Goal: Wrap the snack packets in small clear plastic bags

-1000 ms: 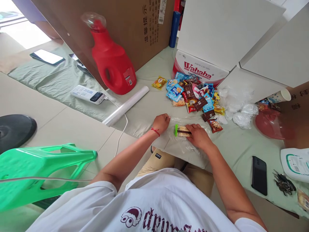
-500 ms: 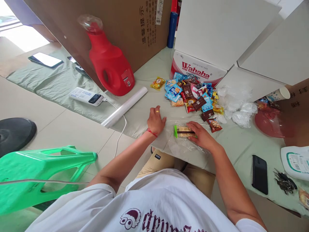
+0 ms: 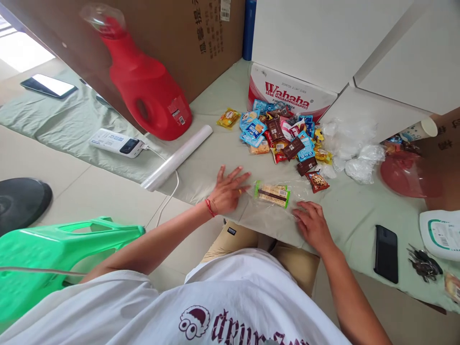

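A green-ended snack packet [image 3: 272, 194] lies on a thin sheet of clear plastic [image 3: 304, 189] on the cloth-covered table. To its left, my left hand [image 3: 229, 190] rests with its fingers spread, the fingertips near the edge of the plastic. My right hand [image 3: 313, 225] is at the lower right of the packet, touching the plastic with bent fingers; whether it pinches the film is too fine to make out. Beyond the packet is a pile of wrapped snacks [image 3: 275, 129], with a brown cookie packet [image 3: 317, 182] at its near edge.
A white roll [image 3: 178, 158], a red jug [image 3: 151, 91] and a power bank [image 3: 117, 143] with a cable are at the left. Crumpled clear plastic [image 3: 364, 163], a phone [image 3: 386, 254] and keys [image 3: 424, 263] are at the right. A green stool [image 3: 64, 249] stands at lower left.
My left hand has opened out, fingers spreading, and shifted slightly left. My right hand has let go of the packet and moved right and down. The whole packet now shows.
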Demonstrator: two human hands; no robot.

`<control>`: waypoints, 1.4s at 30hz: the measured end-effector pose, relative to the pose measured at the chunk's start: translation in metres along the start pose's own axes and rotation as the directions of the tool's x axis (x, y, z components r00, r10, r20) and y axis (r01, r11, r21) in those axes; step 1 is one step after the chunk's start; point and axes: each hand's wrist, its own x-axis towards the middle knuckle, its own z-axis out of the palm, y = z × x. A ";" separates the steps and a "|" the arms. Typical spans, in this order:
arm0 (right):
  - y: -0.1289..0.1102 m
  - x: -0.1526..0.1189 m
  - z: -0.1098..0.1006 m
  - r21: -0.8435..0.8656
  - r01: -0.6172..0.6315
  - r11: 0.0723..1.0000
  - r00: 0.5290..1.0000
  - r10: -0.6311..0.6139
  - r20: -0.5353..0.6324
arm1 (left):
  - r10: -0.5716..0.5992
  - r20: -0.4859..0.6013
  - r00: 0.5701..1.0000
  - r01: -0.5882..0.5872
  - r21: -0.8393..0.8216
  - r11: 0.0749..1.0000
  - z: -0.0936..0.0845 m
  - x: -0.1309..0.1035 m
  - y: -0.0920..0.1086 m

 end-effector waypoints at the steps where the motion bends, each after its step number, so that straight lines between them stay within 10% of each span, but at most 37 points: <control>1: 0.000 0.005 0.000 0.023 -0.003 1.000 1.000 0.003 -0.019 | -0.087 0.016 0.996 0.087 0.002 0.996 -0.003 0.000 -0.003; 8: 0.013 0.059 -0.012 0.313 -0.189 0.931 0.981 0.168 0.093 | -0.382 0.101 0.919 0.385 -0.007 0.923 -0.013 0.000 -0.009; 13: 0.032 0.089 0.006 0.405 -0.394 0.825 0.918 0.333 0.214 | -0.428 -0.143 0.892 0.427 -0.042 0.903 -0.008 -0.029 0.008; 17: 0.036 0.096 0.014 0.405 -0.470 0.784 0.881 0.393 0.262 | -0.108 -0.411 0.905 0.114 -0.009 0.993 0.000 -0.066 0.045; 21: 0.037 0.098 0.015 0.382 -0.462 0.800 0.884 0.383 0.268 | 0.223 -0.242 0.944 -0.241 -0.050 0.969 0.011 -0.068 0.088; 25: 0.042 0.099 0.016 0.386 -0.459 0.800 0.885 0.373 0.278 | 0.061 -0.073 0.995 -0.064 -0.040 0.997 0.024 -0.037 0.102; 32: 0.051 0.104 0.014 0.393 -0.491 0.777 0.866 0.386 0.319 | -0.212 -0.025 0.977 0.205 -0.166 0.964 0.015 -0.002 0.071; 42: 0.067 0.106 0.017 0.452 -0.560 0.694 0.826 0.430 0.364 | -0.658 0.010 0.753 0.636 -0.272 0.723 0.006 0.020 0.042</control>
